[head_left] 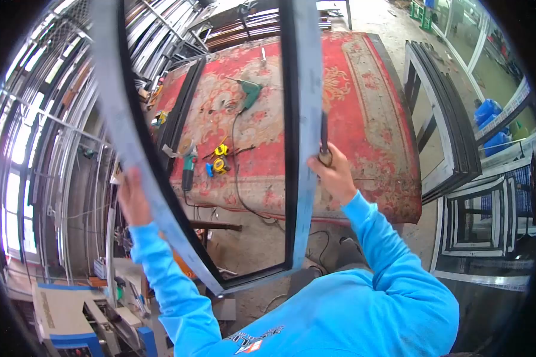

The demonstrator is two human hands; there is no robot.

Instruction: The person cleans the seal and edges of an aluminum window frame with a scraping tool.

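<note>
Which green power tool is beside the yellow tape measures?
The straight one, left of the tape measures; the drill lies farther away on the carpet.

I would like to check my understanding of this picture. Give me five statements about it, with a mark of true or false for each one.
1. The left hand and right hand are at opposite sides of one frame. True.
2. The green drill hangs on a wall. False: the drill lies on the red carpet.
3. A yellow tape measure is on the carpet. True.
4. The person's sleeves are red. False: they are blue.
5. The frame between the hands lies flat on the carpet. False: it is raised.
</note>
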